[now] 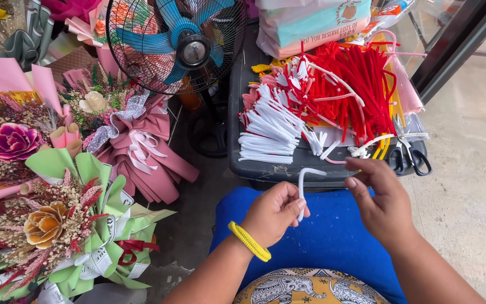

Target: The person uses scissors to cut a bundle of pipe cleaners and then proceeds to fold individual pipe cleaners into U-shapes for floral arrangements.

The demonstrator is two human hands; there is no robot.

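left hand pinches a bent white pipe cleaner over the blue lap; right hand, fingers loosely curled and holding nothing, hovers just beside. its free end might spring loose above that pinch.

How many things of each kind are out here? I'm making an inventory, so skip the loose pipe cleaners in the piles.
Bouquets: 3, green, gold-wrapped, pink
Fan: 1
Scissors: 1
White pipe cleaner in the left hand: 1
Total: 6
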